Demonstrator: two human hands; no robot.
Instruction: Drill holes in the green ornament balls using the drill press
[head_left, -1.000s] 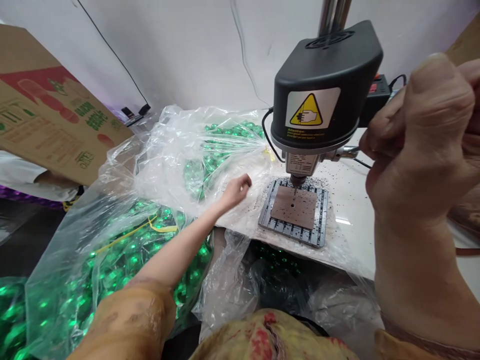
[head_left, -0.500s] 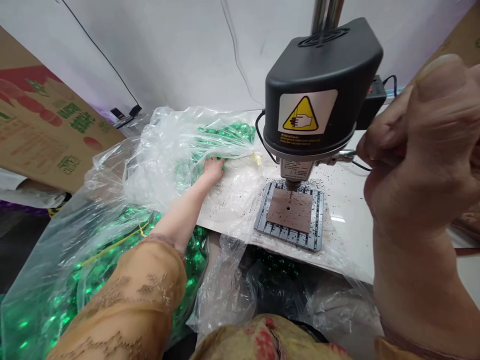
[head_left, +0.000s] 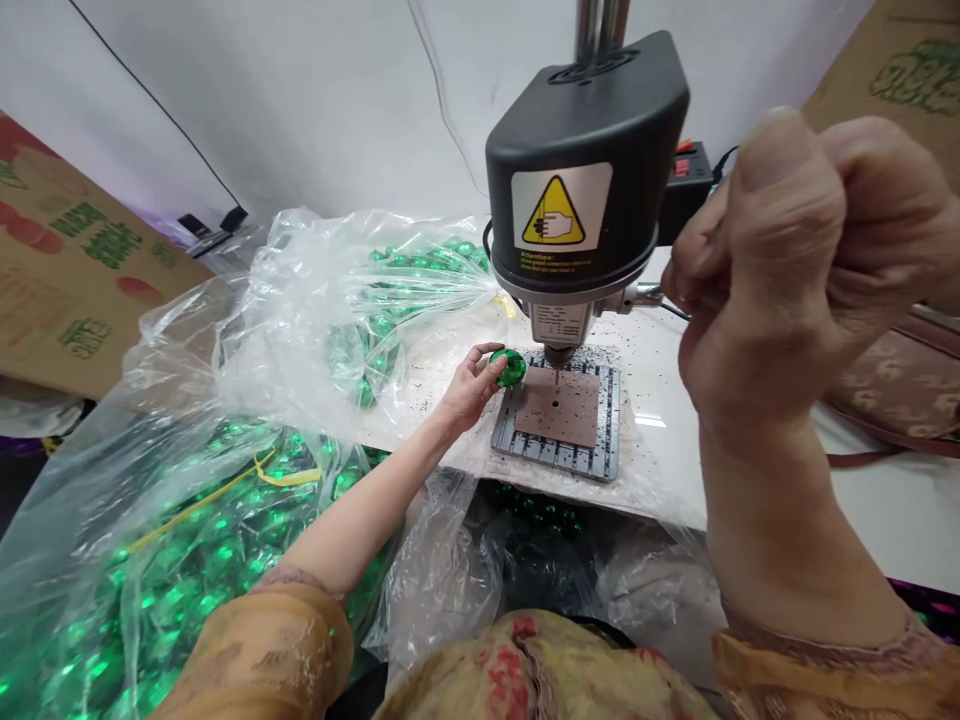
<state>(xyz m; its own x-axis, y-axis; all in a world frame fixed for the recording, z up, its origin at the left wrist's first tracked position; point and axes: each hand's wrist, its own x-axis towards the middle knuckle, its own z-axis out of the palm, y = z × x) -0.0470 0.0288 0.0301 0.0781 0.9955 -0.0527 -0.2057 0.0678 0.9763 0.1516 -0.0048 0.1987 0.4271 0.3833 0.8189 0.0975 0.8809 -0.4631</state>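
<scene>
My left hand pinches a shiny green faceted ball between thumb and fingers, just left of the drill bit. A black drill press stands in the middle. Its bit points down at a brown square board with a small dark hole, lying on the slotted metal base. On the right, close to the camera, my right hand is closed in a fist at the end of the press's feed lever; the part inside the fist is hidden.
A clear plastic bag with green balls lies on the white table. Below left is a larger bag of green balls with a yellow tie. Dark shavings dot the base. A printed carton stands left, and a brown patterned bag lies right.
My left hand has come out of the bag on the table and moved right to the drill, carrying a green ball. My right hand stays closed at the lever. The camera view has shifted slightly.
</scene>
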